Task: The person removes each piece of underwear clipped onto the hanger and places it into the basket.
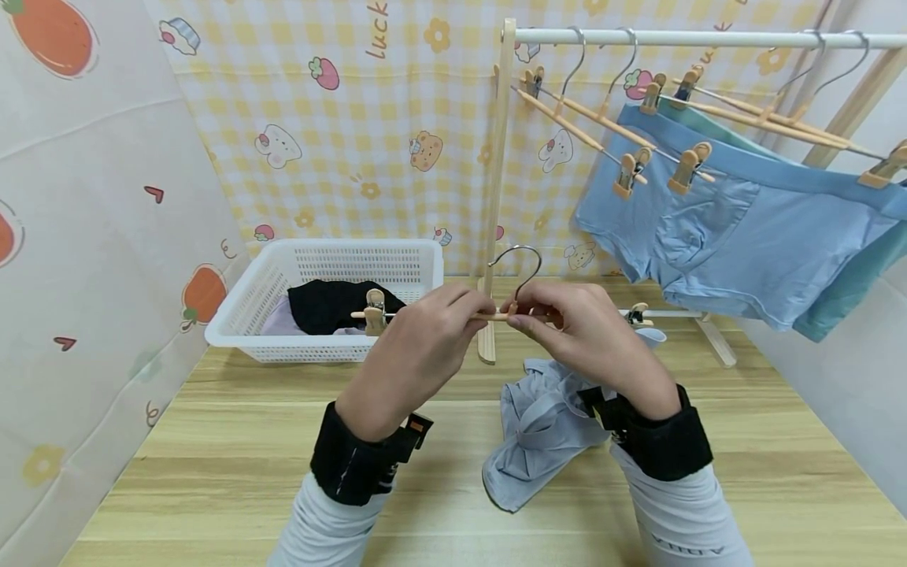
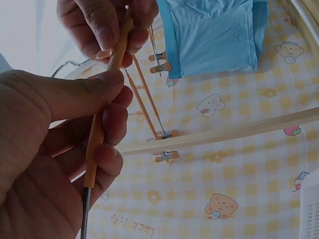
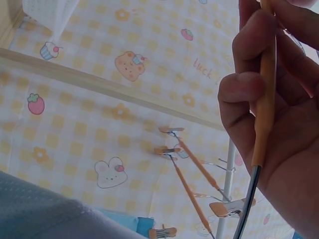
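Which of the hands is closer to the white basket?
Left. The left hand grips the wooden hanger just beside the white basket; the right hand pinches the same hanger farther away, above the grey garment.

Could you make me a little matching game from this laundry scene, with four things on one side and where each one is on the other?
Things:
1. clip hanger
2. blue underwear
3. black garment
4. grey garment

Places:
A. lying crumpled on the wooden table
B. inside the white basket
C. held by both hands, left hand and right hand
D. clipped up on the drying rack

Pairs: 1-C, 2-D, 3-B, 4-A
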`<state>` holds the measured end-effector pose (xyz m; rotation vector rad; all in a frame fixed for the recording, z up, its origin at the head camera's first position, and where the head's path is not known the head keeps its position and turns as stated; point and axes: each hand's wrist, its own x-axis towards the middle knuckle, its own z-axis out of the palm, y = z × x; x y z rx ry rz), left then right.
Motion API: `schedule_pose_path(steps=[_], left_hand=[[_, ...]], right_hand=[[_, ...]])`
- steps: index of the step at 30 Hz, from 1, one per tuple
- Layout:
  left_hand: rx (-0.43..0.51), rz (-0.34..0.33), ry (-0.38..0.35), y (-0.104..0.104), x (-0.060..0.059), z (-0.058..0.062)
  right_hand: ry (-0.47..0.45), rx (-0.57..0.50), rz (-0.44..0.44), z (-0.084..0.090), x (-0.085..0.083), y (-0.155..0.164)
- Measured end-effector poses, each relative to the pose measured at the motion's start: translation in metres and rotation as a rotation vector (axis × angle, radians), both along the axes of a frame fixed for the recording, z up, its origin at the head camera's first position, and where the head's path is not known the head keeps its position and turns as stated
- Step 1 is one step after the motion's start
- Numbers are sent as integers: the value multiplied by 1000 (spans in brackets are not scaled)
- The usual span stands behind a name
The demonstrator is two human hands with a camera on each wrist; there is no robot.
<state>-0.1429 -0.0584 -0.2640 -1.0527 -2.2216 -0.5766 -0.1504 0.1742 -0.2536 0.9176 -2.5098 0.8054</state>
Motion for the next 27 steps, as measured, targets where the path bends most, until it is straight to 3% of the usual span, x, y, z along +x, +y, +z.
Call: schedule_pose_path(steps=[15, 21, 27], left_hand=[[63, 56, -37, -18, -2, 4], [68, 72, -27, -23, -4, 6], [105, 87, -64, -34, -5, 10]], right_hand=[[79, -117, -28, 5, 3, 11], [150, -226, -23, 7, 5, 19], [185, -359, -56, 11, 3, 31]])
